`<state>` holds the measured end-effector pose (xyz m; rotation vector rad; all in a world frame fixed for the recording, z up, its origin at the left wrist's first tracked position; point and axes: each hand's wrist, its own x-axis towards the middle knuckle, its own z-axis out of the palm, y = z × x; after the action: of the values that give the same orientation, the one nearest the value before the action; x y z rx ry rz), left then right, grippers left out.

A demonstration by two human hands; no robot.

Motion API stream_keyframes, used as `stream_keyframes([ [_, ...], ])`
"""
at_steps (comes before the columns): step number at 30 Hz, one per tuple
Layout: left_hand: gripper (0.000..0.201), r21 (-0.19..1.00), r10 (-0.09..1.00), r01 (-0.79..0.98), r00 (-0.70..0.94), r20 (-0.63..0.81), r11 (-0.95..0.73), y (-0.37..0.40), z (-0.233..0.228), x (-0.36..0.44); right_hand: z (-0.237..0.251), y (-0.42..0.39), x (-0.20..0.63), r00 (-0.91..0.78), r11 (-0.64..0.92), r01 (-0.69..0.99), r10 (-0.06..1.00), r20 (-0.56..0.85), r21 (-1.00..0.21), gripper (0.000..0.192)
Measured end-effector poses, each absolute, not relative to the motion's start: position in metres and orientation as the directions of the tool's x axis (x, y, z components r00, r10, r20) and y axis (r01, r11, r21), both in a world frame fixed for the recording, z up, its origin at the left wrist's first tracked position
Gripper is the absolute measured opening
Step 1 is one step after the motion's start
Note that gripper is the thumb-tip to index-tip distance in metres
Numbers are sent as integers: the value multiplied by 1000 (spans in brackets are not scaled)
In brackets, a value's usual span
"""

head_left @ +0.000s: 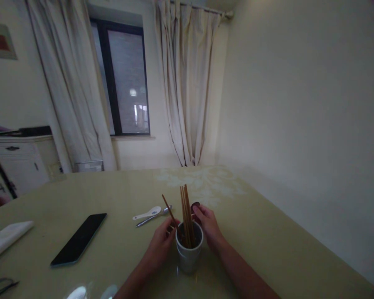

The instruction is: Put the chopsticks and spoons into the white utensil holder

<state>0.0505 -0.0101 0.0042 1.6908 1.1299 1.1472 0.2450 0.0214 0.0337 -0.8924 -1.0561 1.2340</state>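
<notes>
A pale grey-white cup [188, 255] stands upright on the table between my two hands, with a bundle of brown chopsticks [187, 216] in it. Apart from the bundle, a single chopstick [168, 207] leans to the left, its lower part at the cup's rim. My left hand [158, 245] is closed at the cup's left side, fingers at this chopstick; their exact grip is partly hidden. On the cup's far right, my right hand [208, 222] pinches a dark reddish-brown rounded piece [195, 204], like a spoon's bowl; its lower part is hidden behind the chopsticks.
Left of the cup, a white soup spoon [147, 214] lies beside a metal spoon [154, 216]. Farther left are a black phone [79, 240], a white flat box [9, 238] and a dark cable [1, 283]. The table [252, 249] meets the wall on the right.
</notes>
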Motion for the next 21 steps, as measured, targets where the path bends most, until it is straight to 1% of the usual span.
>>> stream_keyframes([
  [2,40,891,949,327,139,283,-314,-7,9,45,39,24,253,135,219,-293,973,186,-931,51],
  [4,36,800,932,498,54,358,-336,-4,15,34,48,28,267,307,323,-313,924,227,-893,50],
  [5,35,723,918,609,18,397,-325,-3,17,27,54,29,277,393,378,-332,888,237,-865,49],
  [7,35,525,901,819,-23,434,-232,-1,19,12,65,31,296,521,473,-368,818,244,-800,46],
  [9,38,336,904,935,-39,425,-117,0,16,2,75,31,313,574,524,-425,786,228,-738,45],
  [11,39,217,915,974,-34,401,-59,0,12,-3,82,29,321,573,537,-482,791,215,-692,44],
  [13,37,168,926,985,-24,377,-42,-1,11,-3,86,25,319,538,519,-514,815,214,-683,43],
  [16,31,163,945,986,-16,327,-40,-2,14,1,88,16,305,424,453,-492,870,250,-743,42],
  [18,28,180,954,983,-11,301,-46,-4,19,3,88,9,293,314,422,-425,898,307,-801,41],
  [21,23,223,961,972,13,276,-77,-6,24,5,86,1,279,143,421,-286,907,396,-861,35],
])
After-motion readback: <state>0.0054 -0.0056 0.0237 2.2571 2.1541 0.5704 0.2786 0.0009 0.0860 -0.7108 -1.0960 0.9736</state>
